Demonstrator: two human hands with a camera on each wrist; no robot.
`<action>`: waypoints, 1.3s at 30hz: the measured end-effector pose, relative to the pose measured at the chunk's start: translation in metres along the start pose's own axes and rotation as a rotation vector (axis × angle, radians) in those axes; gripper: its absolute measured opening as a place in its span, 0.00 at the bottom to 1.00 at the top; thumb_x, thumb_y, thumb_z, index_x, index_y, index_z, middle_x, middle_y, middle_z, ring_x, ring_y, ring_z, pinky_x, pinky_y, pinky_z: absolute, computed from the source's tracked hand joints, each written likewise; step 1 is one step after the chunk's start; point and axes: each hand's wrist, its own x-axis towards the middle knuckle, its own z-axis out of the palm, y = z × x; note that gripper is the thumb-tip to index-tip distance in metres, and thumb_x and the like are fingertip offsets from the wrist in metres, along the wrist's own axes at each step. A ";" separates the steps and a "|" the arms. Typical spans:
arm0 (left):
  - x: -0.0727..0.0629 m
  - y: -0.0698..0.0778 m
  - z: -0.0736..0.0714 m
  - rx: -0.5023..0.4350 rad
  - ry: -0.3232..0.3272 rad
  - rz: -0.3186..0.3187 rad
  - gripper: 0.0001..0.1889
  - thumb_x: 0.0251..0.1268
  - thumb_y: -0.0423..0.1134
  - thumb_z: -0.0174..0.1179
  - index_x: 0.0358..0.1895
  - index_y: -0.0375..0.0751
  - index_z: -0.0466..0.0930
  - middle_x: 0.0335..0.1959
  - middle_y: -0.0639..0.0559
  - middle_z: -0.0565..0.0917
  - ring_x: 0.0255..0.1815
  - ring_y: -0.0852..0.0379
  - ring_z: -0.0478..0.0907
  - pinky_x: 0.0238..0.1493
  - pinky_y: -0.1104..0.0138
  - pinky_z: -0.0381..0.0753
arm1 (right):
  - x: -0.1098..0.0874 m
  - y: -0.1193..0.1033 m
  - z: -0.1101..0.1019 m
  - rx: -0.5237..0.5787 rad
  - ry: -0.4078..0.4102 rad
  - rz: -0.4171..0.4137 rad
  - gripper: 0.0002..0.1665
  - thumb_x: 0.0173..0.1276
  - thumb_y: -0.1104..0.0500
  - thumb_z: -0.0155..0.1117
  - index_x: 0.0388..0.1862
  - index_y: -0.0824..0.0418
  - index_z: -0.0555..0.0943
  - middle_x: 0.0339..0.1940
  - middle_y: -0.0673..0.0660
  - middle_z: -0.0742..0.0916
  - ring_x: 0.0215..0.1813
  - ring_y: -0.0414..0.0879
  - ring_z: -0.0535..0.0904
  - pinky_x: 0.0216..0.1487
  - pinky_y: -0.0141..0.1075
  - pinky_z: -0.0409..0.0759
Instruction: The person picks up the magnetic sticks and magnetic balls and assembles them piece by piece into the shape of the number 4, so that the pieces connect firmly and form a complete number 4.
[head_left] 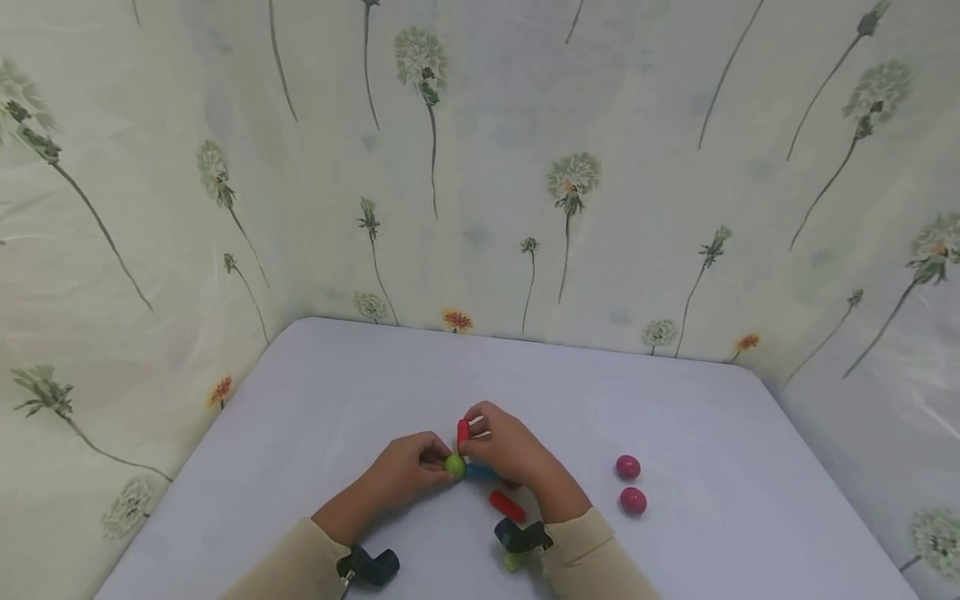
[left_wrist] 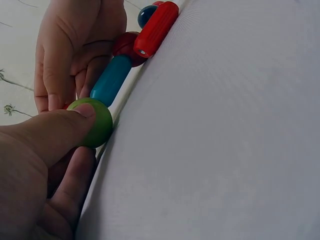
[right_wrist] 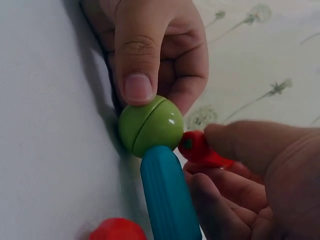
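Observation:
My left hand (head_left: 411,461) pinches a green ball (right_wrist: 150,127) low over the table, its thumb on top in the left wrist view. A blue ribbed rod (right_wrist: 167,195) meets the ball at one end; its other end meets a dark red ball (left_wrist: 125,44). Between thumb and fingers, my right hand (head_left: 506,446) holds a red rod (head_left: 462,433). That rod's near end is right at the green ball's side in the right wrist view. Another red rod (head_left: 507,506) lies loose beside the blue one, below my right hand.
Two pink-red balls (head_left: 628,467) rest on the white table (head_left: 712,533) to the right. A dark blue ball (left_wrist: 146,16) shows past the loose rod. Some green piece (head_left: 512,562) is partly hidden by the right wrist camera. Flowered cloth (head_left: 480,167) hangs behind the table.

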 end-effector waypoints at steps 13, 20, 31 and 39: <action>-0.002 0.002 -0.002 0.007 0.004 0.007 0.14 0.62 0.43 0.77 0.47 0.51 0.84 0.41 0.62 0.87 0.44 0.63 0.83 0.51 0.63 0.86 | 0.002 -0.004 0.002 0.011 0.031 0.006 0.15 0.76 0.50 0.67 0.58 0.45 0.77 0.58 0.52 0.89 0.57 0.48 0.85 0.58 0.54 0.83; -0.002 0.003 -0.002 0.010 0.002 -0.012 0.14 0.62 0.44 0.76 0.47 0.53 0.84 0.41 0.64 0.87 0.44 0.63 0.83 0.53 0.63 0.86 | 0.001 -0.001 -0.003 -0.008 0.035 0.012 0.19 0.76 0.48 0.66 0.63 0.45 0.76 0.59 0.50 0.89 0.59 0.49 0.83 0.55 0.52 0.85; -0.005 0.001 0.006 0.004 0.005 -0.069 0.14 0.60 0.43 0.77 0.47 0.54 0.84 0.41 0.62 0.85 0.44 0.60 0.81 0.52 0.61 0.85 | -0.016 0.017 -0.033 -0.134 0.230 0.066 0.19 0.76 0.50 0.67 0.62 0.50 0.81 0.55 0.51 0.88 0.60 0.50 0.83 0.60 0.52 0.85; -0.003 0.002 0.003 -0.009 0.004 -0.043 0.14 0.61 0.43 0.77 0.48 0.54 0.84 0.43 0.62 0.86 0.46 0.61 0.82 0.53 0.63 0.86 | -0.044 0.030 -0.056 -0.281 0.224 0.106 0.23 0.72 0.50 0.71 0.63 0.52 0.81 0.61 0.54 0.86 0.65 0.54 0.80 0.63 0.56 0.82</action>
